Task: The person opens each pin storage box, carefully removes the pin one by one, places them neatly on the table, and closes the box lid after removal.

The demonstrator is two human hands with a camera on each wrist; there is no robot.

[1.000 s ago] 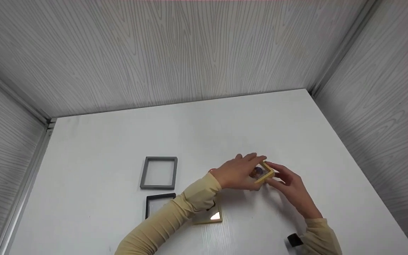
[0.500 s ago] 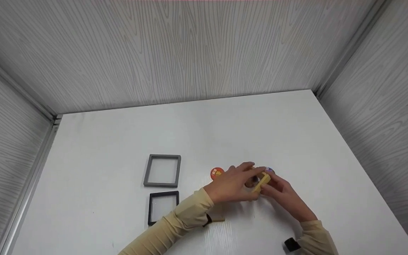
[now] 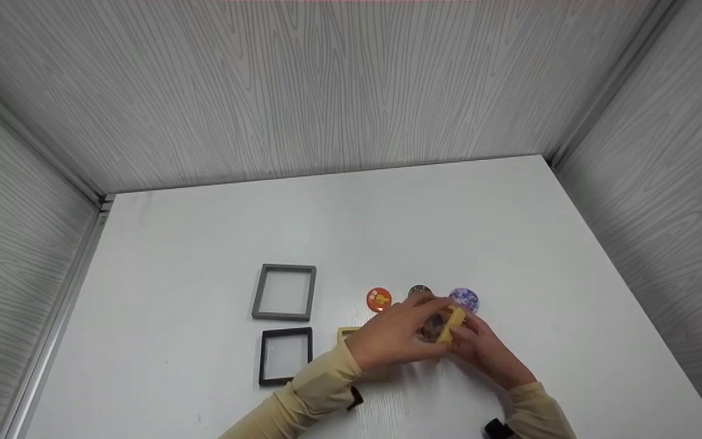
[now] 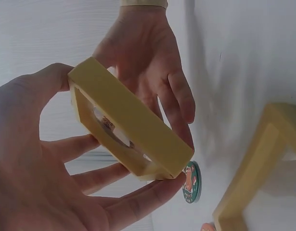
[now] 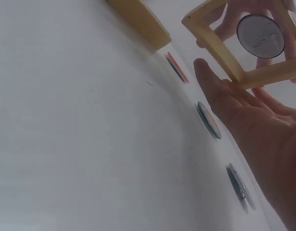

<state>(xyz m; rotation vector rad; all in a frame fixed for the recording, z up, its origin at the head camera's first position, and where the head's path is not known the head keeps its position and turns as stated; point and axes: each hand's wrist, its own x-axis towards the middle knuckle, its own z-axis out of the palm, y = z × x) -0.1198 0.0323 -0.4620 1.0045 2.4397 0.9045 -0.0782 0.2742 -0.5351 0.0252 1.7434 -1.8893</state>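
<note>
Both hands hold a small yellow square display frame [image 3: 452, 324] above the table. A round pin badge [image 5: 261, 36] sits in its clear middle, with the back and pin facing the right wrist camera. My left hand [image 3: 390, 336] grips the frame between thumb and fingers at opposite edges, as the left wrist view shows. On the other side my right hand [image 3: 490, 355] has its thumb and fingers against the frame's edges. Just beyond the hands lie an orange-red badge [image 3: 379, 299], a dark badge [image 3: 420, 290] partly covered by the left hand, and a purple badge [image 3: 464, 298].
A grey square frame [image 3: 259, 292] and a black one [image 3: 263, 360] lie flat left of the hands. Another yellow frame [image 4: 249, 173] is mostly hidden under the left forearm in the head view. Wood-grain panels [image 3: 339, 91] wall the white table [image 3: 180, 262] behind and at the sides.
The held frame has come slightly nearer the body and turned more edge-on, both hands moving with it. The dark and purple badges beyond the hands have come into sight.
</note>
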